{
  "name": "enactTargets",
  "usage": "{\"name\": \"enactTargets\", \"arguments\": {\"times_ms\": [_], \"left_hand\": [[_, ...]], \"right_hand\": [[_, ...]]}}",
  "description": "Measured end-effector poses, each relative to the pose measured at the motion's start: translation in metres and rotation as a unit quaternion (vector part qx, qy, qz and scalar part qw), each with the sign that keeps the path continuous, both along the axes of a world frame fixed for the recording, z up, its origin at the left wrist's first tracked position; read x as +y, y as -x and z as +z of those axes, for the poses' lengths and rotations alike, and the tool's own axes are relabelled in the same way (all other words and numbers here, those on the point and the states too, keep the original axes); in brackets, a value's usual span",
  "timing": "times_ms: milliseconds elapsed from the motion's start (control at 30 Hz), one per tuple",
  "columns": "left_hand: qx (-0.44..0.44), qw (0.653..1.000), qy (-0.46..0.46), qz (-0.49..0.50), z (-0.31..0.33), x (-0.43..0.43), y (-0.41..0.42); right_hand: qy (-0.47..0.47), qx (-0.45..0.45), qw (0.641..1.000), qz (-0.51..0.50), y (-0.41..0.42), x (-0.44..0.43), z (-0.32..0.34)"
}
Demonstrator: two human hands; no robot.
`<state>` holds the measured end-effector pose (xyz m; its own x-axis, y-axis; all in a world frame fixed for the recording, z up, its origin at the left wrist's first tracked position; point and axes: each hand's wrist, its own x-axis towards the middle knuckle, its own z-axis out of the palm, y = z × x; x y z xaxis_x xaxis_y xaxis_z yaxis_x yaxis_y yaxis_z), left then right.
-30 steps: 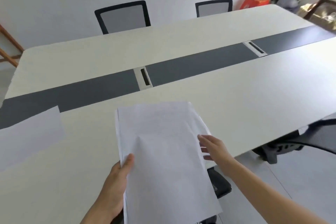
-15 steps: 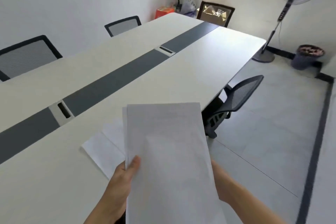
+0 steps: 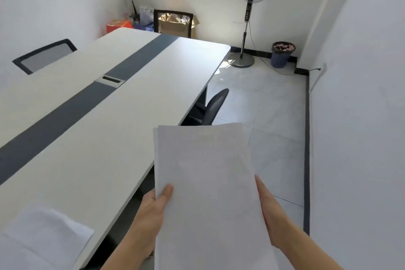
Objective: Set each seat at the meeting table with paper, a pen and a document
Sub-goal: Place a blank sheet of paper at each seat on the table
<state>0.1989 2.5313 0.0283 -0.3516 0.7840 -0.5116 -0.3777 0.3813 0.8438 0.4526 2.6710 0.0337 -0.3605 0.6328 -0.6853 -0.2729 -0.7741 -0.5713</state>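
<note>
1. Head view: the person has turned along the desk (image 3: 122, 103) toward the window end; a second ago they were facing straight across it at the chairs opposite.
2. A sheet (image 3: 47, 233) now lies on the desk at the lower left, set down in the last moment. It was not at this spot a second ago, so this seat has its paper.
3. The paper stack (image 3: 208, 193) is held up off the desk, out past its near edge and over the floor.
4. The left hand (image 3: 151, 210) pinches the stack's left edge, thumb on top, the other fingers hidden beneath.
5. The right hand (image 3: 268, 201) has come onto the right edge, fingers together along it; half a second back it was under the stack.
6. Next seat, I judge, is by the black chair (image 3: 213, 105) ahead. No pen is in view.
</note>
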Motion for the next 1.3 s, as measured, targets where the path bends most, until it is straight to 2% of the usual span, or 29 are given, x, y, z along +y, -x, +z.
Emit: {"name": "enactTargets", "arguments": {"times_ms": [33,67,100,133,233,367,500,667,867,1133,1300], "left_hand": [[0.003,1.000,0.011,-0.003,-0.003,0.010,0.001],[0.008,1.000,0.002,-0.010,-0.007,0.022,0.002],[0.024,1.000,0.004,-0.005,-0.009,0.038,0.003],[0.025,1.000,0.005,-0.009,-0.012,0.054,0.003],[0.022,0.999,0.005,-0.025,-0.019,0.102,0.006],[-0.010,1.000,0.000,-0.018,-0.022,0.168,0.018],[-0.031,0.999,-0.014,-0.038,-0.015,0.228,0.037],[-0.035,0.998,-0.027,-0.033,-0.016,0.287,0.052],[-0.028,1.000,-0.001,-0.005,-0.030,0.342,0.054],[-0.023,0.993,0.018,0.115,-0.032,0.430,0.038],[-0.017,0.976,0.032,0.214,-0.030,0.458,0.030]], "right_hand": [[-0.050,-0.023,0.997,0.048,0.012,-0.023,-0.026],[-0.032,0.045,0.994,0.090,0.027,-0.029,-0.029],[-0.074,0.016,0.991,0.113,0.023,-0.021,-0.036],[-0.113,-0.051,0.989,0.087,0.027,-0.008,-0.047],[-0.215,-0.126,0.967,0.052,0.025,0.042,-0.050],[-0.255,-0.167,0.952,0.023,0.042,0.103,-0.048],[-0.283,-0.161,0.945,0.022,0.053,0.165,-0.031],[-0.274,-0.141,0.951,0.019,0.061,0.223,-0.037],[-0.254,-0.145,0.956,0.042,0.069,0.300,-0.060],[-0.242,-0.097,0.953,0.157,0.083,0.442,-0.068],[-0.189,-0.086,0.951,0.230,0.103,0.509,-0.067]]}}
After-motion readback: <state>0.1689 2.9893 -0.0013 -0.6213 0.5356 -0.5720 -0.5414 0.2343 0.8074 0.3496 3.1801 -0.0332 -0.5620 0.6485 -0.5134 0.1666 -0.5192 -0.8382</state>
